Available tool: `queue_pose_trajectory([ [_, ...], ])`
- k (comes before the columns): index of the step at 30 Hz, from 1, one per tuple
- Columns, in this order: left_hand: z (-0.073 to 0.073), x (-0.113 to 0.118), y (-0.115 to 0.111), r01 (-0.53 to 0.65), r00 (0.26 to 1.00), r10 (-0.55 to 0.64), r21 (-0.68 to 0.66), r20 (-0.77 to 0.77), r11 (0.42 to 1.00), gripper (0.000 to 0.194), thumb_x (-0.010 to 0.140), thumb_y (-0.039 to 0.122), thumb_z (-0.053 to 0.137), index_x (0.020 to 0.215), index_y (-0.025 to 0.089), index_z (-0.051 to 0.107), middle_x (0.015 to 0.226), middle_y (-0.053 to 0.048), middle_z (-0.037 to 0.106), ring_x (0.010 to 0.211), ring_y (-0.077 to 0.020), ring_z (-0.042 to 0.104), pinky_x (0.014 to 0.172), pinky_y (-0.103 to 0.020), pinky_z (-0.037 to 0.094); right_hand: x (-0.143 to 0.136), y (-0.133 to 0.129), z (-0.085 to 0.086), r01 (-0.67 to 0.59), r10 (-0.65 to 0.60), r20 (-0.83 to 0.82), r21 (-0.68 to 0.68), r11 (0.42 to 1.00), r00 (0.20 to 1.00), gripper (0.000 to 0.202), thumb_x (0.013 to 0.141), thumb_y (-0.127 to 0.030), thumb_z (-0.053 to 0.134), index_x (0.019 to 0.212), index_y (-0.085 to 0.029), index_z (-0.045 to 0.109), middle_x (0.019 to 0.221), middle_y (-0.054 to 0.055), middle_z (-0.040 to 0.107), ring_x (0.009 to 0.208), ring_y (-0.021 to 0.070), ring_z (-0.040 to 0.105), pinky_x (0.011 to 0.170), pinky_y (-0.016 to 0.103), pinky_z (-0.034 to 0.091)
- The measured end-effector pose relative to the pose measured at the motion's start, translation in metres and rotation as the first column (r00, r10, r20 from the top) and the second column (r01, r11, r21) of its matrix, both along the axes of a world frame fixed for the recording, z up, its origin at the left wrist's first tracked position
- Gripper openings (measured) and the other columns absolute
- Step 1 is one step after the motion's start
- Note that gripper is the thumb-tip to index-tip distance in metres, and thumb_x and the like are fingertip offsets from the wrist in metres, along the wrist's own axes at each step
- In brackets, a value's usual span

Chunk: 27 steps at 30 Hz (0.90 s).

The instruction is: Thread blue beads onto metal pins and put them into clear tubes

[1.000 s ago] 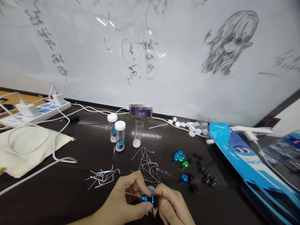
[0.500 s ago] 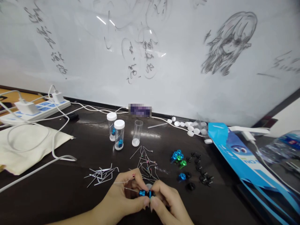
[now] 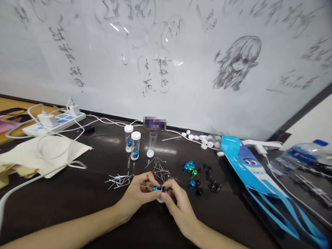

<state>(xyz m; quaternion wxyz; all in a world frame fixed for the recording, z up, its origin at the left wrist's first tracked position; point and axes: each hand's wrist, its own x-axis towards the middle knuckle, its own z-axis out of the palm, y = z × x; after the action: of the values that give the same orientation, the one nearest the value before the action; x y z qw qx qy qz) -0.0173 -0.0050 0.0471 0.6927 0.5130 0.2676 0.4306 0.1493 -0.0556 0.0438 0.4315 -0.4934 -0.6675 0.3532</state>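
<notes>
Near the front middle of the table, my left hand (image 3: 140,193) and my right hand (image 3: 178,200) meet around a small blue and black part (image 3: 158,188). Fingertips of both hands pinch it, the left on its blue end and the right on its black end. A thin wire runs from the left fingers toward the part. Beneath the fingertips, a clear round piece (image 3: 160,200) shows partly. Behind the hands lies a pile of thin bent wires (image 3: 161,169). Bent metal rods (image 3: 119,180) lie left of my left hand.
Two capped tubes (image 3: 135,147) with blue parts and an uncapped tube (image 3: 151,143) stand behind. Blue and green parts (image 3: 190,167), black parts (image 3: 207,173), white caps (image 3: 204,141) and a blue bag (image 3: 243,159) lie right; a power strip (image 3: 33,129) is left.
The camera view has shifted, showing more of both forearms and a bottle at the right. Both hands appear higher in the picture and still pinch the blue and black part.
</notes>
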Motion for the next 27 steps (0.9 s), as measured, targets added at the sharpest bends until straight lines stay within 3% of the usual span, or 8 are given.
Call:
queue_pose_trajectory([
  [9, 0.001, -0.004, -0.014, 0.035, 0.999, -0.034, 0.089, -0.009, 0.995, 0.020, 0.070, 0.018, 0.080, 0.073, 0.015, 0.060, 0.066, 0.003, 0.063, 0.064, -0.0133, 0.065, 0.063, -0.024, 0.052, -0.020, -0.009, 0.002, 0.068, -0.070, 0.016, 0.070, 0.995, 0.997, 0.049, 0.102, -0.042, 0.030, 0.060, -0.019, 0.040, 0.054, -0.004, 0.041, 0.051, 0.0111, 0.042, 0.053, 0.025, 0.031],
  [14, -0.001, -0.002, -0.016, 0.030, 0.999, -0.031, 0.043, 0.032, 0.999, 0.021, 0.069, 0.017, 0.081, 0.073, 0.014, 0.061, 0.067, 0.003, 0.063, 0.062, -0.0107, 0.063, 0.062, -0.022, 0.050, -0.014, -0.011, 0.000, 0.027, -0.029, 0.013, 0.122, 0.992, 1.000, 0.036, 0.101, -0.038, 0.038, 0.072, -0.019, 0.047, 0.067, -0.002, 0.047, 0.060, 0.0127, 0.044, 0.058, 0.025, 0.034],
  [21, -0.005, 0.000, -0.007, -0.036, 0.997, 0.035, 0.021, 0.065, 0.999, 0.019, 0.067, 0.016, 0.082, 0.072, 0.015, 0.064, 0.070, 0.003, 0.064, 0.060, -0.0081, 0.062, 0.061, -0.019, 0.050, -0.008, -0.005, -0.009, -0.002, 0.014, -0.176, 0.071, 0.998, 0.984, 0.016, 0.096, -0.038, 0.051, 0.099, -0.022, 0.048, 0.073, -0.003, 0.046, 0.065, 0.0137, 0.047, 0.058, 0.024, 0.038],
  [24, -0.003, -0.001, -0.008, -0.038, 0.998, 0.037, 0.021, 0.053, 0.999, 0.018, 0.068, 0.016, 0.082, 0.072, 0.015, 0.064, 0.070, 0.003, 0.065, 0.060, -0.0090, 0.063, 0.061, -0.020, 0.051, -0.009, -0.005, -0.008, -0.004, 0.015, -0.174, 0.065, 0.998, 0.985, 0.017, 0.096, -0.039, 0.051, 0.095, -0.022, 0.049, 0.072, -0.003, 0.046, 0.064, 0.0134, 0.046, 0.056, 0.024, 0.036],
  [27, -0.001, -0.001, -0.012, -0.024, 0.999, 0.023, 0.036, 0.025, 0.999, 0.017, 0.068, 0.015, 0.081, 0.073, 0.014, 0.065, 0.069, 0.003, 0.065, 0.063, -0.0112, 0.066, 0.062, -0.022, 0.053, -0.009, -0.004, -0.006, 0.012, -0.005, -0.103, 0.066, 0.998, 0.995, 0.030, 0.099, -0.039, 0.044, 0.076, -0.020, 0.048, 0.065, -0.003, 0.045, 0.058, 0.0123, 0.042, 0.054, 0.024, 0.032],
])
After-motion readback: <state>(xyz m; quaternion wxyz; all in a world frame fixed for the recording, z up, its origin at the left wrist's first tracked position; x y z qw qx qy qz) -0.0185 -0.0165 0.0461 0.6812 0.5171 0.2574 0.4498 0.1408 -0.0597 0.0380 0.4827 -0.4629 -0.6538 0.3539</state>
